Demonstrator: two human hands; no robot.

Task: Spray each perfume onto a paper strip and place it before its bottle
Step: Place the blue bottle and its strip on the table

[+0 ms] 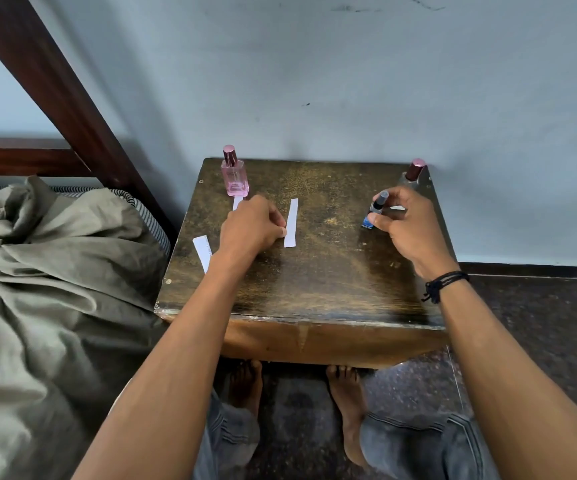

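Head view: blue bottle inside right hand

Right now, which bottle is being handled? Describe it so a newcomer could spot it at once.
On the dark wooden table against the wall, look to the right side, where the right hand grips a small bottle. It alone has blue glass and a grey cap; the pink bottle and the corner bottle wear maroon caps.

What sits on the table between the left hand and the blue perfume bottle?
One white paper strip beside the left hand; then bare table up to the blue perfume bottle. Head view.
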